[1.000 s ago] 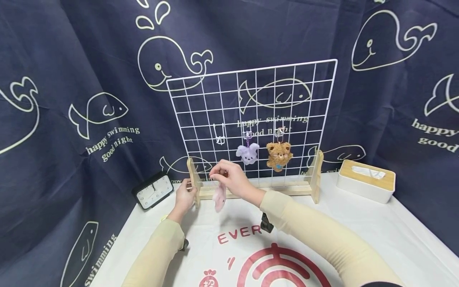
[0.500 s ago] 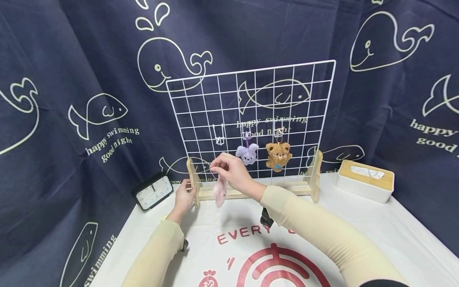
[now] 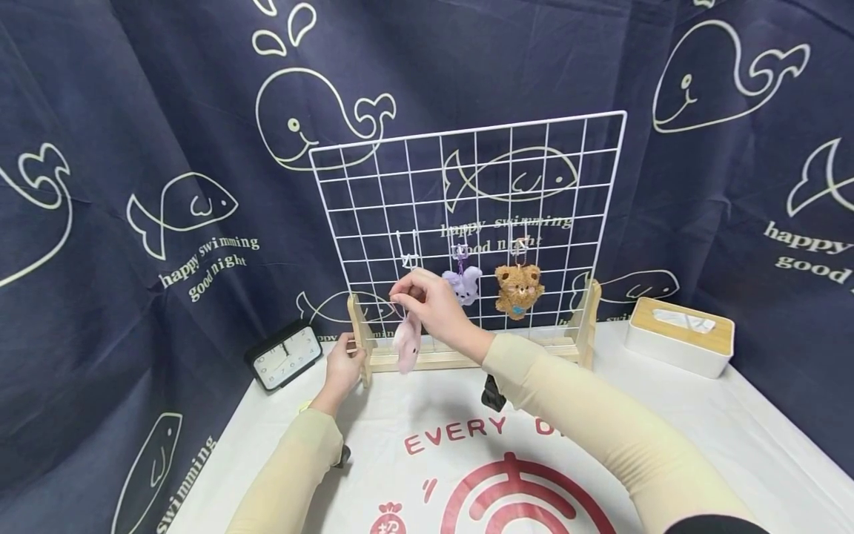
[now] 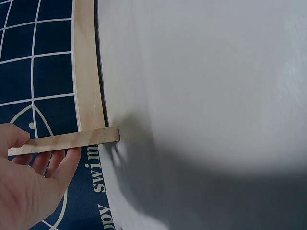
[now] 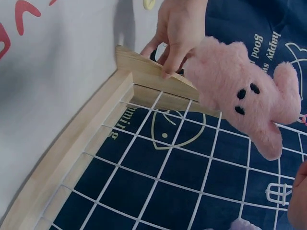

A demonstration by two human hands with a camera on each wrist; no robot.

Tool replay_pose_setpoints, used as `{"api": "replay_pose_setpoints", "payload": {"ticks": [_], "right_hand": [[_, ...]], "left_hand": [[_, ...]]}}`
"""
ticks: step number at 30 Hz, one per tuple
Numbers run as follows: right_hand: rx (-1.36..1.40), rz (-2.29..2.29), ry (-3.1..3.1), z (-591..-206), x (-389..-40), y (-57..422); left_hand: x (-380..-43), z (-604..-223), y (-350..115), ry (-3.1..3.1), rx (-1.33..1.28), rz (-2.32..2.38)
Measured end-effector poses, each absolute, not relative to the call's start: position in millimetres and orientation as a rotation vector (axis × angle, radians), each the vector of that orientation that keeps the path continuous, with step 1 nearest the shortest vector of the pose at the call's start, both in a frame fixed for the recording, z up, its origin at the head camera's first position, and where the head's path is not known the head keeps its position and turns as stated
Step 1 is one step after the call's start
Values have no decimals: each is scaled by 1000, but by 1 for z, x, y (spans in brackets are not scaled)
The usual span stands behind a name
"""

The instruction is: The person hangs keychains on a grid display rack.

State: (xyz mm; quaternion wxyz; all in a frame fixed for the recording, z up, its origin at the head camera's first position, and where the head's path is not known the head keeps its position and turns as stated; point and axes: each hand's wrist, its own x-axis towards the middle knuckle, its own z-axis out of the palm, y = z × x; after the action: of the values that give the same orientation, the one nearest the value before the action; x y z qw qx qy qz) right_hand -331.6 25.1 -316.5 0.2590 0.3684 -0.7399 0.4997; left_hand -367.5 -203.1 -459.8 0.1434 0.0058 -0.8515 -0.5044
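My right hand (image 3: 437, 308) pinches the top of a pink plush keychain (image 3: 407, 345), which dangles in front of the white wire grid (image 3: 467, 136). In the right wrist view the pink plush (image 5: 240, 81) shows long ears and a black-eyed face; only an edge of the fingers is visible there. Just above my right hand, a white wire hook (image 3: 410, 259) is fixed on the grid. My left hand (image 3: 343, 368) grips the grid's left wooden upright (image 3: 358, 326); in the left wrist view the thumb and fingers close round this wooden piece (image 4: 72, 140).
On the grid hang a purple plush (image 3: 470, 288), partly behind my right hand, and a brown bear plush (image 3: 519, 291). A clock (image 3: 287, 358) stands left and a tissue box (image 3: 680, 348) right on the white-covered table (image 3: 400, 482). Dark whale-print cloth (image 3: 200, 89) surrounds it.
My right hand has risen toward the hook with the pink plush keychain, and now covers part of the purple plush. The left hand has stayed on the wooden upright.
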Motion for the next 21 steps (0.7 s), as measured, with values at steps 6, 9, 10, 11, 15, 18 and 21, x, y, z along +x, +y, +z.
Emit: {"api": "replay_pose_setpoints", "payload": {"ticks": [6,9,10,11,15,18,21], "right_hand": [[970,1374,-1983,-311,-333,24],[964,1390,-1965,-309,-334,23],[961,1393,-1961,-308,-334,23],[959,1396,-1958,-307,-334,23],[948,1385,-1950,-306,-336,24],[936,1377,-1940,-304,-338,25],[920,1377,-1929,-303,-341,25]], "left_hand": [[-368,-461,-204,-2461,30,-1441],[-368,-462,-204,-2448,29,-1444],[-368,-462,-204,-2445,27,-1448],[-368,-462,-204,-2443,22,-1446],[-368,-462,-204,-2453,25,-1457],[-368,-461,-204,-2460,25,-1456],[-368,-461,-203,-2458,20,-1452]]}}
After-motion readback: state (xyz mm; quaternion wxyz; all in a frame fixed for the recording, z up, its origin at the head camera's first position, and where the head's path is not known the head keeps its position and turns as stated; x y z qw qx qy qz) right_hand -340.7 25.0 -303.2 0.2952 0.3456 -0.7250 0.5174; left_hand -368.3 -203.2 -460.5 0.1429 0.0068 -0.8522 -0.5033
